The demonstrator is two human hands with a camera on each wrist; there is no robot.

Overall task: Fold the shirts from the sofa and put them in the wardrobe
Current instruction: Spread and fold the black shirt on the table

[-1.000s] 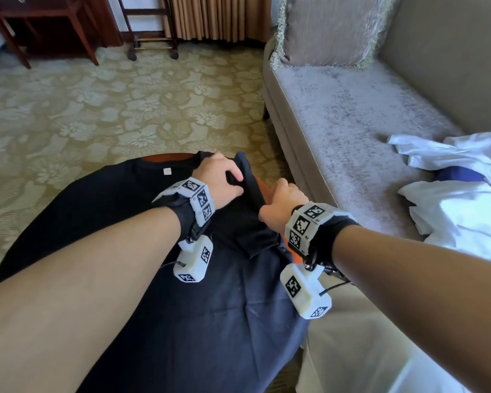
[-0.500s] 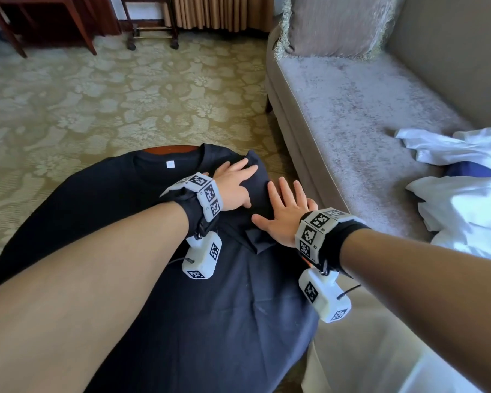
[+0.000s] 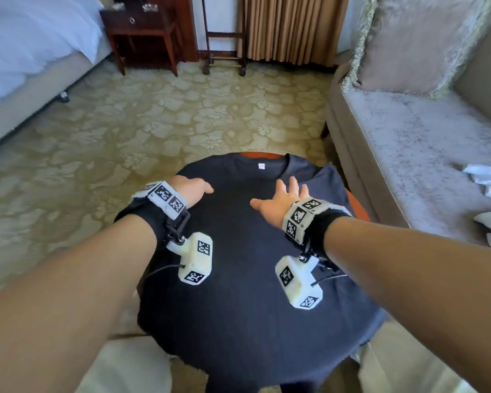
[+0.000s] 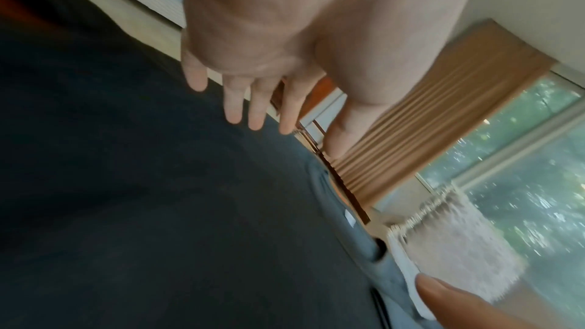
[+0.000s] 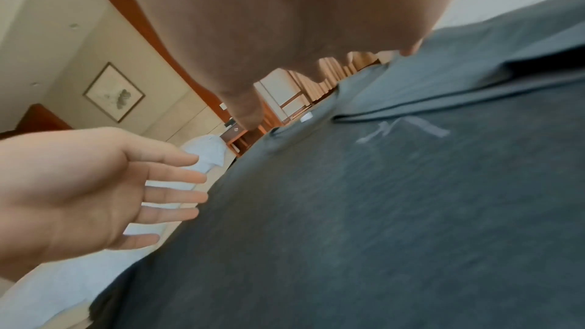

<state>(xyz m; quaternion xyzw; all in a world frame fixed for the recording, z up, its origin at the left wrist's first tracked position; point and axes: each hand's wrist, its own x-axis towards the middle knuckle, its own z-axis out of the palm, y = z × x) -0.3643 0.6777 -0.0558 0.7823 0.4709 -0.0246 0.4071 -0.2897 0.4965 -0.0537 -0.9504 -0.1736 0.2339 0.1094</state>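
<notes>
A dark navy T-shirt (image 3: pixel 247 293) lies spread over a small round wooden table (image 3: pixel 357 205), collar and white label at the far side, its right side folded inward. My left hand (image 3: pixel 194 191) hovers over the shirt's left shoulder with straight fingers (image 4: pixel 256 109), holding nothing. My right hand (image 3: pixel 281 198) is spread flat over the shirt near the folded right part. The left hand (image 5: pixel 104 184) shows open-palmed in the right wrist view above the shirt (image 5: pixel 379 209). White shirts (image 3: pixel 488 185) lie on the sofa at the right edge.
A grey sofa (image 3: pixel 408 154) with a fringed cushion (image 3: pixel 417 43) stands right of the table. A bed (image 3: pixel 26 52) is at the far left, a dark wooden nightstand (image 3: pixel 142 32) and curtains (image 3: pixel 289 26) at the back. Patterned carpet (image 3: pixel 153 123) lies between them.
Both hands let go of the folded sleeve, flattened on it, then moved apart; the left hand went over to the shirt's left shoulder. The head view shifted left and up.
</notes>
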